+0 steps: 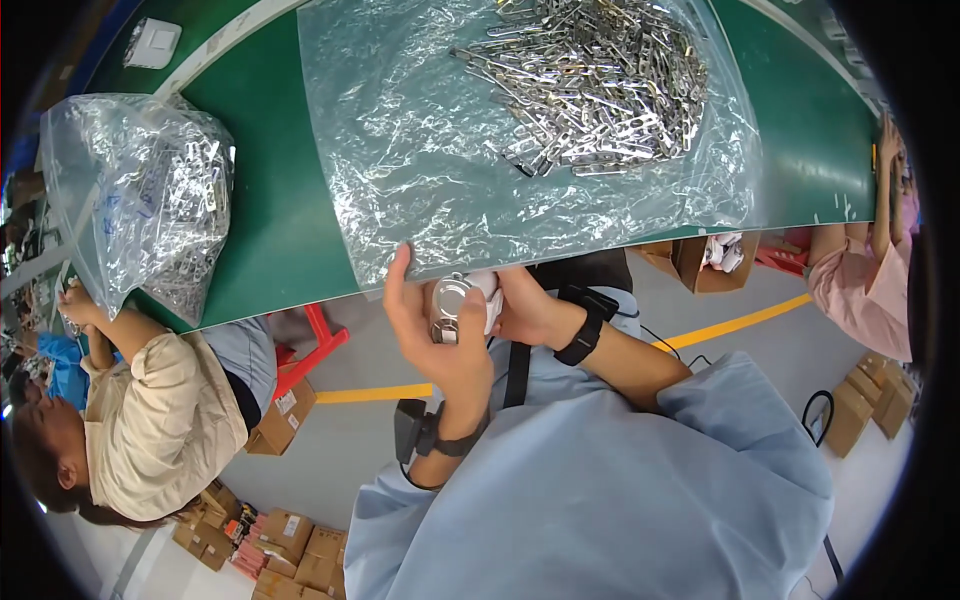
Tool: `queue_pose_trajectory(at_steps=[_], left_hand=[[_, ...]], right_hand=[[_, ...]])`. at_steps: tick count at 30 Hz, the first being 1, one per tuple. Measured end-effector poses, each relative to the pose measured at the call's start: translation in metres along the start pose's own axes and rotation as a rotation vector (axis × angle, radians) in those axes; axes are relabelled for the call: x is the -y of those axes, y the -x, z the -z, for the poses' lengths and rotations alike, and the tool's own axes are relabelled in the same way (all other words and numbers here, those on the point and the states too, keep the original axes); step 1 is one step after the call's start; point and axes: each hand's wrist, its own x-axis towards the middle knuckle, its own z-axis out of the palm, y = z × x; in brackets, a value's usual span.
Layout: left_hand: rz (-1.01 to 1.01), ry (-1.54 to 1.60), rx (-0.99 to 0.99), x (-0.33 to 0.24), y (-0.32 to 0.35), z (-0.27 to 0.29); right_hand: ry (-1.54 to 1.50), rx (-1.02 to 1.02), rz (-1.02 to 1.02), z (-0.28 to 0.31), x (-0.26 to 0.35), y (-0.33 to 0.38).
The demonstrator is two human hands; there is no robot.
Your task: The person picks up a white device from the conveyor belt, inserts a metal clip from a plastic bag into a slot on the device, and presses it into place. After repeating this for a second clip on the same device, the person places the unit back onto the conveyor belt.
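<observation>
The left hand (445, 362) curls around a small white and silver round-topped piece (455, 300), its forefinger stretched out toward the table edge. The right hand (525, 312) has its partly bent fingers against the piece's right side, so the piece sits between both hands. A black wristband (588, 325) circles the right wrist. Just beyond the hands, a clear plastic sheet (400, 160) covers part of the green table (270, 190); farther ahead, silver metal clips (620, 90) lie heaped on it. Left of the hands stands a filled clear bag (150, 200).
</observation>
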Motion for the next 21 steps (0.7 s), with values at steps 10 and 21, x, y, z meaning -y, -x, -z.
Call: queue_pose_trajectory(at_steps=[10, 21], left_hand=[[0.091, -0.173, -0.135, -0.017, -0.002, -0.010], [0.438, 0.342, 0.469, -0.032, -0.043, 0.049]], right_hand=[[-0.075, 0.223, -0.222, 0.015, 0.019, 0.016], [0.870, -0.159, 1.327, -0.133, 0.226, 0.135]])
